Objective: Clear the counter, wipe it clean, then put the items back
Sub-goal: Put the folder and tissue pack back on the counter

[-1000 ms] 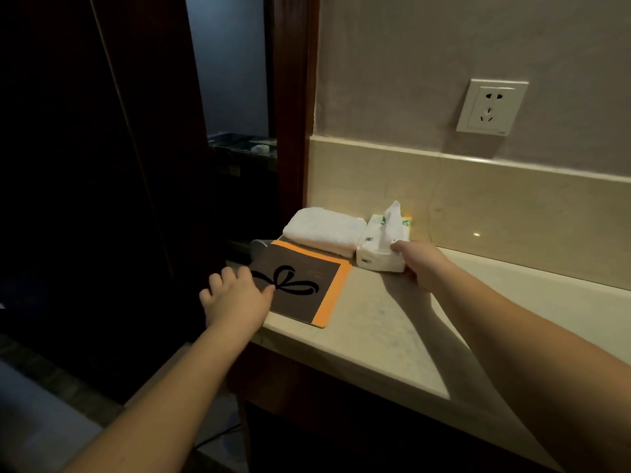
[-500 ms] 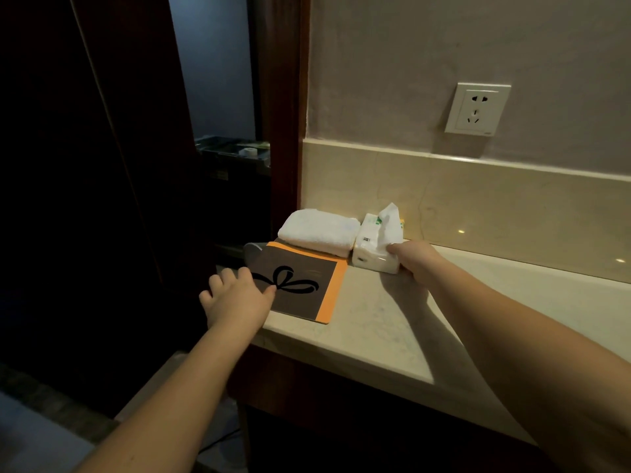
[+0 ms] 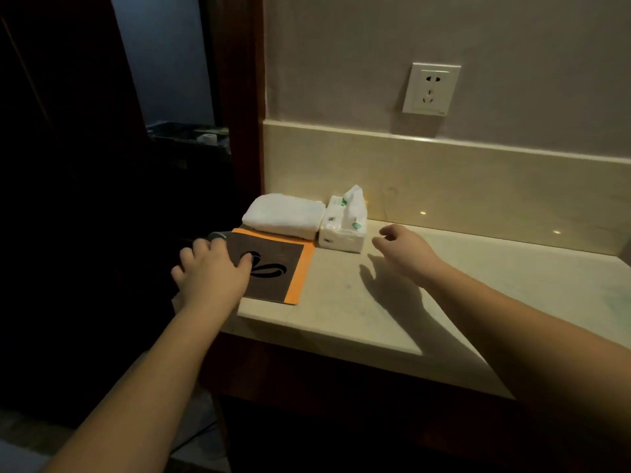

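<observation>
A pale beige stone counter (image 3: 392,302) is running across the middle and right of the frame, below a matching low backsplash (image 3: 478,172) and a grey wall. A white wall socket (image 3: 431,89) is sitting on that wall in the upper right.

Three things are lying grouped at the counter's left end, a little left of the frame's centre. A folded white towel (image 3: 284,216) is resting farthest back, against the dark wooden door frame (image 3: 246,97). Just beside it on the right, touching or nearly touching it, a white soft pack of tissues with green print (image 3: 343,227) is lying with one tissue sticking up from its top. In front of the towel a flat dark brown card with an orange border and a black bow design (image 3: 273,268) is lying on the counter, its back edge reaching the towel and its left side overhanging the counter's end.

The left hand (image 3: 211,274) is resting on the left part of the card, its thumb pressing on the printed face near the bow and its fingers curling over the card's left edge, so it is gripping the card there. A small grey object is showing just beyond the fingers; I cannot tell what it is.

The right hand (image 3: 404,249) is hovering above the counter just right of the tissue pack, apart from it, with fingers loosely curled and holding nothing, and it is casting a shadow on the stone.
</observation>
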Tool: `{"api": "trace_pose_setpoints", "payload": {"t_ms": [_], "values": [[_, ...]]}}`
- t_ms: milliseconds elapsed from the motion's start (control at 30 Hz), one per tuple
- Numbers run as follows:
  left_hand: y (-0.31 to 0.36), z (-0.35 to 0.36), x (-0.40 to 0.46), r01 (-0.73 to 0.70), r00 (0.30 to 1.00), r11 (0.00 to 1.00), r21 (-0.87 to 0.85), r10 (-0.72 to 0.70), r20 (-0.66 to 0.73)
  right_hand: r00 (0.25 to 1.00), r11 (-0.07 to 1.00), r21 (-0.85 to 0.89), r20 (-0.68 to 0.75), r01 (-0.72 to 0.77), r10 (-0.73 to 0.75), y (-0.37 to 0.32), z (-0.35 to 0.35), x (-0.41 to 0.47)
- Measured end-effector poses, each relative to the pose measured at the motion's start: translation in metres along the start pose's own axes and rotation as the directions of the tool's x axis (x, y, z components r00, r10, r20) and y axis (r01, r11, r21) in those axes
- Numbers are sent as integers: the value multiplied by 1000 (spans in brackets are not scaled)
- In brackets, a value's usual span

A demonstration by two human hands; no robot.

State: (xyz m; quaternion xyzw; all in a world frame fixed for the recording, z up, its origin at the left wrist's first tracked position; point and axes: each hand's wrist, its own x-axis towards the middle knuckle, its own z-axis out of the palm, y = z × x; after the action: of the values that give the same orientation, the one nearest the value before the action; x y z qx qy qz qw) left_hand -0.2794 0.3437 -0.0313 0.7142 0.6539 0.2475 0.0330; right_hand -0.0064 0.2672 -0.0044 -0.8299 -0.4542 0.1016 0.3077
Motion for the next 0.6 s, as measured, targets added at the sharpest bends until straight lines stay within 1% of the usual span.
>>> {"api": "trace_pose_setpoints", "payload": {"t_ms": [67,133,233,300,433,533,600], "values": [[20,-5,-11,-107,994,987,-121,103,-42,997,997,-30,-8,78,-78,6,-14,-20],[42,-8,-27,-219,975,942,-255,218,-36,986,984,-70,18,167,-166,13,-26,-43],[83,-9,-58,-340,926,832,-439,377,-3,968,960,-124,40,252,-249,37,-46,-80],[112,-11,-85,-400,884,756,-519,467,0,958,946,-150,24,287,-286,58,-60,-108],[173,-9,-149,-475,783,644,-601,620,45,958,944,-165,23,285,-285,117,-92,-168],[213,1,-208,-503,704,562,-657,708,66,971,958,-160,26,238,-237,177,-118,-217],[238,13,-250,-512,646,529,-677,756,103,982,967,-173,26,188,-186,225,-134,-248]]}}
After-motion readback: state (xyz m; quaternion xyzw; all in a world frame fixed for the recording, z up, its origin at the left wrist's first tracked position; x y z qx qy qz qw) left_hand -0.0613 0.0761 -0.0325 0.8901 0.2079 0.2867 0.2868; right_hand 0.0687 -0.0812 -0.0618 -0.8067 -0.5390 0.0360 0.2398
